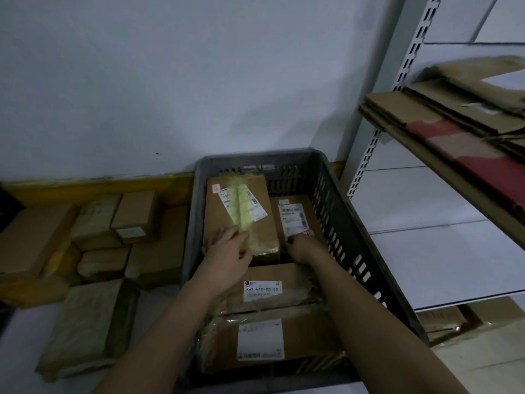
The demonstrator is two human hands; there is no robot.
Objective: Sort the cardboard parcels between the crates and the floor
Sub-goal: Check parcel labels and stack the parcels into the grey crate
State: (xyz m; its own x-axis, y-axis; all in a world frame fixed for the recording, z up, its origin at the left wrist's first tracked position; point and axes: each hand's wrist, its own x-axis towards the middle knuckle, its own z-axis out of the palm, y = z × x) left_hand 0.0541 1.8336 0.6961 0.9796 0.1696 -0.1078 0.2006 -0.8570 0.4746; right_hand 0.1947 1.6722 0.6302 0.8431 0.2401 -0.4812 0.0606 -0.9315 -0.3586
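Dark grey slotted plastic crate (335,194), on the floor against a pale wall: holds four brown cardboard parcels. Far left, tall parcel with yellow tape and a slanted white label (241,211); far right, lower parcel with an upright white barcode label (298,220); nearer, parcel labelled "863 H10" (272,288); nearest, parcel with a large white label (261,339).

Left of the crate, on the floor: cluster of small brown cardboard parcels (113,231) along a yellow skirting strip (99,186), and one flat tape-wrapped parcel (88,325) lying closer.

Right: white slotted metal shelving upright (377,132); a shelf carries flattened brown cardboard sheets (443,120), blurred at the edge.

Left hand (227,251): fingers spread, pressed on the yellow-taped parcel's near end. Right hand (301,245): fingertips curled over the near edge of the barcode-label parcel, apparently gripping it; the dim light leaves this uncertain. Both forearms reach in over the two nearer parcels.
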